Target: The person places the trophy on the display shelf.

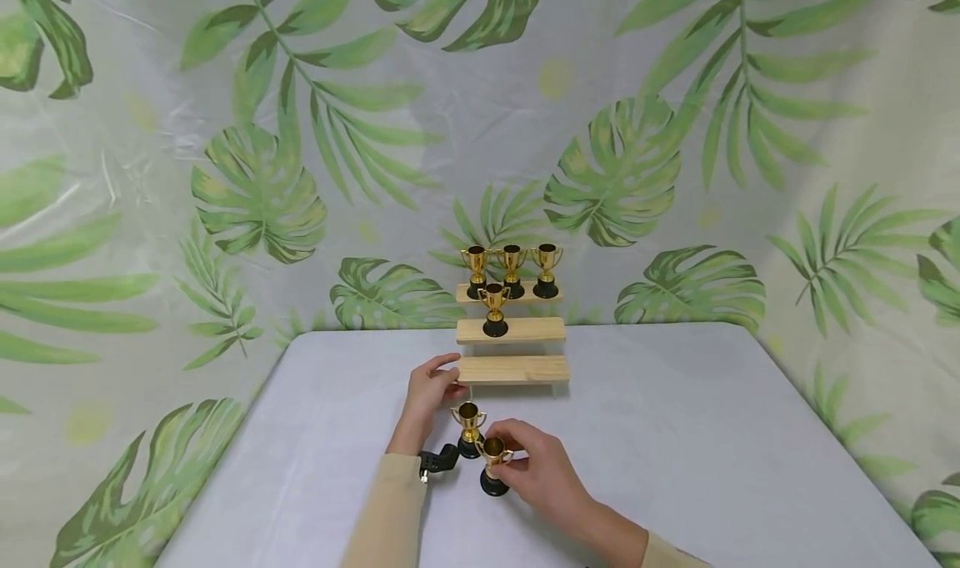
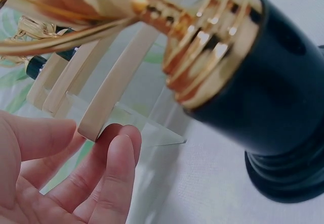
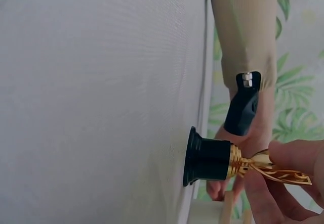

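Observation:
My right hand (image 1: 543, 472) pinches a small gold trophy (image 1: 494, 459) by its cup, thumb on one side and fingers on the other. Its black base (image 3: 207, 159) is close to the tabletop in the right wrist view. Just behind it stands a second trophy (image 1: 469, 426), upright on the table. My left hand (image 1: 431, 393) holds the left end of the lowest wooden step (image 1: 513, 369) of a tiered stand. In the left wrist view, thumb and fingertips lie around that step's end (image 2: 98, 118), and a trophy (image 2: 217, 57) looms large in front.
One trophy (image 1: 494, 309) stands on the left part of the middle step (image 1: 536, 329). On the top step, three trophies (image 1: 512, 269) stand in a row. Clear supports carry the steps. A white cloth (image 1: 675, 434) covers the table, and a leaf-print sheet (image 1: 480, 134) hangs behind.

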